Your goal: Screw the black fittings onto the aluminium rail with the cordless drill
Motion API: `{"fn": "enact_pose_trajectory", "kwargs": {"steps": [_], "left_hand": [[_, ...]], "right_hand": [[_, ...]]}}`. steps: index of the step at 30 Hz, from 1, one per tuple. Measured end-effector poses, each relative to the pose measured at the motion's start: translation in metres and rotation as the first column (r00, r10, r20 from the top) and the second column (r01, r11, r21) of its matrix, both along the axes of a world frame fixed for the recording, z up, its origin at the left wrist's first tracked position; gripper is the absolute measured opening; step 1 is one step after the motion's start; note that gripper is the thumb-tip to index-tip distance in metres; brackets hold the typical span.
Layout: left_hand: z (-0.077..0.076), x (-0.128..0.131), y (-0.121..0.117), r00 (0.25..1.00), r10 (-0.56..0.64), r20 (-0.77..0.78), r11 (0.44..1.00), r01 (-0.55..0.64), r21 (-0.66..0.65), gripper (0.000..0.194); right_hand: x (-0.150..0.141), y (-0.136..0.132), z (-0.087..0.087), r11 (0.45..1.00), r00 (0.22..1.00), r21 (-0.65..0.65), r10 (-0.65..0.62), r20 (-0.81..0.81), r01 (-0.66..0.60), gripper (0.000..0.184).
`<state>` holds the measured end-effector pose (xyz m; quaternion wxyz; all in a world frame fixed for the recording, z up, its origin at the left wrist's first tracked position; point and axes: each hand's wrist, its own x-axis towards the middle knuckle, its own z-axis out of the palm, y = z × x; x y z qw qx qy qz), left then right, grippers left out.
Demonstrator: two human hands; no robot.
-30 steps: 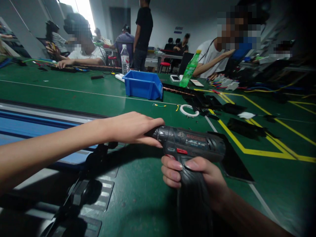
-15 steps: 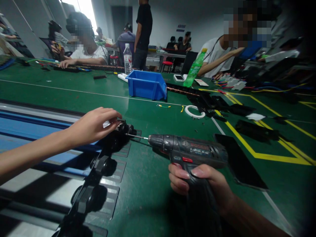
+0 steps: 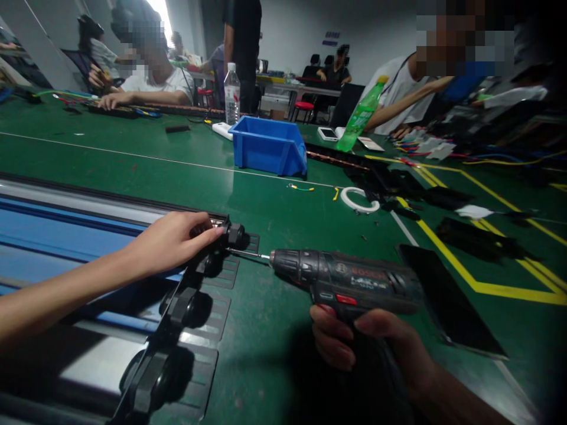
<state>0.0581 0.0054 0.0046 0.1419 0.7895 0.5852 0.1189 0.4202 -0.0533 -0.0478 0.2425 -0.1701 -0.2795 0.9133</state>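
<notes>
My right hand (image 3: 376, 336) is wrapped round the grip of a black Bosch cordless drill (image 3: 341, 271). The drill's long thin bit (image 3: 248, 254) points left, its tip at the far part of a black end plate (image 3: 153, 339) with several round black cable glands (image 3: 181, 307) along it. My left hand (image 3: 175, 239) is closed at that plate's far corner, thumb and fingers pinching its edge beside the farthest gland. Some of its fingertips are hidden. The plate ends a long housing with blue and silver panels (image 3: 57, 236). Slotted black tabs (image 3: 199, 372) stick out on the table.
On the green table (image 3: 274, 354) stand a blue bin (image 3: 270, 147), a water bottle (image 3: 231, 94) and a tilted green bottle (image 3: 363, 115). A white ring (image 3: 359, 200) and a dark flat panel (image 3: 447, 295) lie to the right. People sit across the table.
My left thumb and fingers have come down onto the plate's corner and closed there. The drill sits slightly lower and farther right in view, its bit still at the plate. The camera view has shifted.
</notes>
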Motion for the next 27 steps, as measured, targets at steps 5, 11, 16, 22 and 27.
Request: {"fn": "enact_pose_trajectory", "kwargs": {"steps": [5, 11, 16, 22, 27], "left_hand": [[0.001, 0.000, 0.000, 0.999, -0.012, 0.047, 1.000, 0.012, -0.014, 0.044], [0.003, 0.001, -0.002, 0.998, -0.028, 0.059, 0.999, 0.030, -0.033, 0.046], [0.004, 0.001, -0.001, 0.994, -0.073, 0.084, 0.996, 0.076, -0.036, 0.043], [0.003, 0.000, -0.002, 0.986, -0.124, 0.115, 0.991, 0.128, -0.029, 0.042], [0.001, -0.001, -0.002, 0.980, -0.148, 0.135, 0.988, 0.152, -0.021, 0.041]], "right_hand": [[-0.003, 0.004, 0.001, 1.000, 1.000, 0.009, -0.006, 0.025, 0.005, 0.024], [-0.004, 0.003, 0.000, 1.000, 1.000, 0.024, -0.007, 0.017, 0.006, 0.024], [-0.003, 0.004, 0.000, 0.998, 1.000, 0.054, -0.011, 0.011, 0.011, 0.024], [-0.004, 0.007, 0.001, 0.999, 0.999, 0.048, 0.001, 0.039, -0.003, 0.025], [-0.002, 0.012, 0.002, 0.997, 0.997, 0.070, 0.020, 0.078, -0.026, 0.026]]}}
